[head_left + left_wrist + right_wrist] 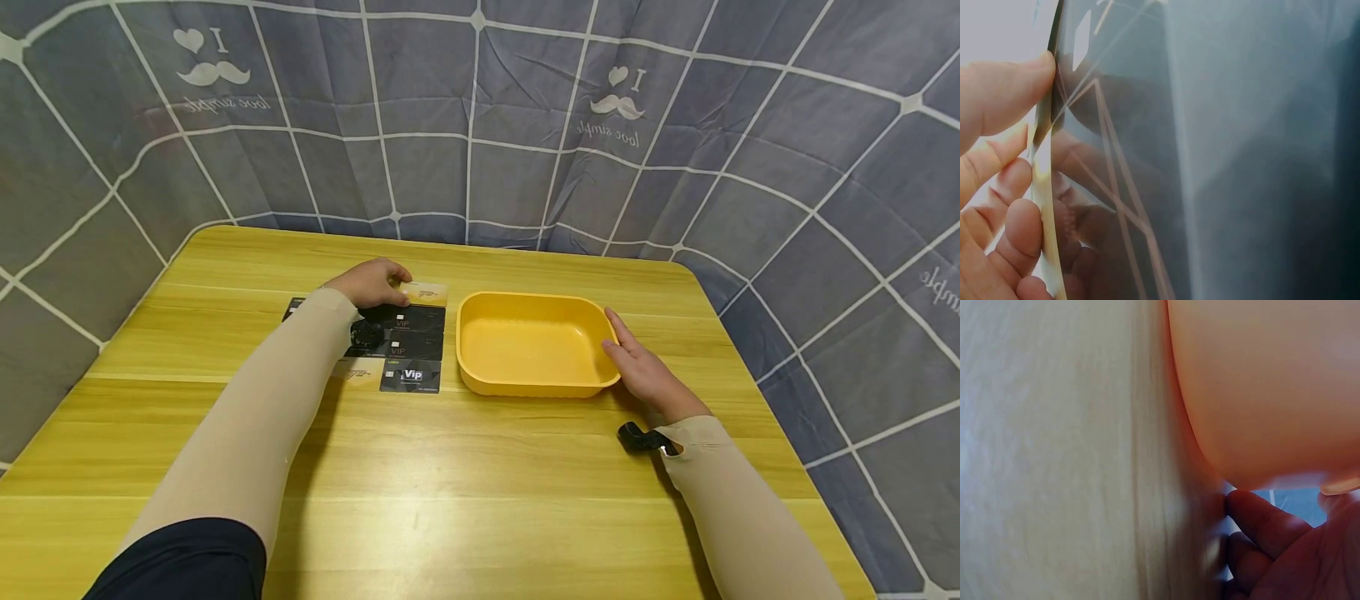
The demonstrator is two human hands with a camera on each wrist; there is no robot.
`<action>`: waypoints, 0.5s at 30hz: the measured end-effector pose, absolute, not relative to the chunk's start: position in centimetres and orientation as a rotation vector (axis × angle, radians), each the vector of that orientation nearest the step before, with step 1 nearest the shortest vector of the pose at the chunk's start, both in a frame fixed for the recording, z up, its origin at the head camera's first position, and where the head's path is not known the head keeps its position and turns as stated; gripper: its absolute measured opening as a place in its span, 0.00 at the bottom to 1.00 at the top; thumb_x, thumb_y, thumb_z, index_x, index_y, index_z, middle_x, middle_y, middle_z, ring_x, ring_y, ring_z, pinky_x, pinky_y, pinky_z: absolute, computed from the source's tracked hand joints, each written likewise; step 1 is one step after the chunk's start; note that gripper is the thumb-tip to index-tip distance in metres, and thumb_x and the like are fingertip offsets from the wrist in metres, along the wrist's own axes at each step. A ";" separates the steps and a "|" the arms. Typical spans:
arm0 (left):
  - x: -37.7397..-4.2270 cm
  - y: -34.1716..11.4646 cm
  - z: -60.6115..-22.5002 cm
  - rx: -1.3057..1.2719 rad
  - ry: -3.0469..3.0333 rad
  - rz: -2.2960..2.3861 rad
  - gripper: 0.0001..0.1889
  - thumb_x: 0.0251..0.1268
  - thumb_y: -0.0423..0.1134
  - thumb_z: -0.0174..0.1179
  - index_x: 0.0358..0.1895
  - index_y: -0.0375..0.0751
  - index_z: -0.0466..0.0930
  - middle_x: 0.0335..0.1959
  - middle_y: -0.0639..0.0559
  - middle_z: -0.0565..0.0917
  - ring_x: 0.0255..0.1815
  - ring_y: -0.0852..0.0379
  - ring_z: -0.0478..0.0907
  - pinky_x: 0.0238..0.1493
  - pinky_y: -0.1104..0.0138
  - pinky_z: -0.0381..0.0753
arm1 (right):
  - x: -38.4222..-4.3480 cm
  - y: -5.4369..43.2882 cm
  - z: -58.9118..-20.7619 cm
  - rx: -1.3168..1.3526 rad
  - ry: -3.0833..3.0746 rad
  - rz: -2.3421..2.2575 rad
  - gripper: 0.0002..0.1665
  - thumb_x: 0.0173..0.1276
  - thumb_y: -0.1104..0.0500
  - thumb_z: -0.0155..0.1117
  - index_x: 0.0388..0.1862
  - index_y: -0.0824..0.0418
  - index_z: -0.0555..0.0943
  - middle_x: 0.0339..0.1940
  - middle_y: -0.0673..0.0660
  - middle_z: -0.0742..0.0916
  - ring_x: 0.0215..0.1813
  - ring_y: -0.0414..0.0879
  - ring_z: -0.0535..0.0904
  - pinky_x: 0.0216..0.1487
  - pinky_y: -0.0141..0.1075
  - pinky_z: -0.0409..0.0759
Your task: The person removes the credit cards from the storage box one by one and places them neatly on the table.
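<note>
Several black and gold cards lie together in rows on the table, left of a yellow plastic box. My left hand [369,283] reaches over the back row and holds the gold card [427,294] at its left end, thumb and index finger at its edges. In the left wrist view the fingertips [1024,234] are right at the card surface, beside a glossy dark card [1122,150]. At front right lies a black Vip card [411,385]; the left wrist hides some others. My right hand [648,379] grips the right end of the box [536,389], thumb over the rim, fingers outside.
The wooden table [465,500] has rounded back corners. Behind and on both sides of it hangs a grey checked cloth [517,92]. A black strap [637,438] sits at the right wrist, close over the table.
</note>
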State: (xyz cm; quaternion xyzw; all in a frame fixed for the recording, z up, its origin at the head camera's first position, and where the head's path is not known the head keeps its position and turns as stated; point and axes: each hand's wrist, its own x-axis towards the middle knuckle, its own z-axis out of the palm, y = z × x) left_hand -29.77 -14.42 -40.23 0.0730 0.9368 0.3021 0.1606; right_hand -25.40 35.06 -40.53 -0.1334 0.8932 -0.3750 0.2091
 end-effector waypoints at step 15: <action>-29.4 -15.0 -40.2 0.236 2.652 0.863 0.32 0.70 0.42 0.70 0.72 0.32 0.74 0.70 0.33 0.77 0.68 0.38 0.75 0.75 0.43 0.69 | -23.5 34.4 -40.4 -0.339 2.493 -1.050 0.40 0.89 0.40 0.35 0.89 0.37 0.32 0.90 0.61 0.47 0.88 0.68 0.44 0.83 0.66 0.43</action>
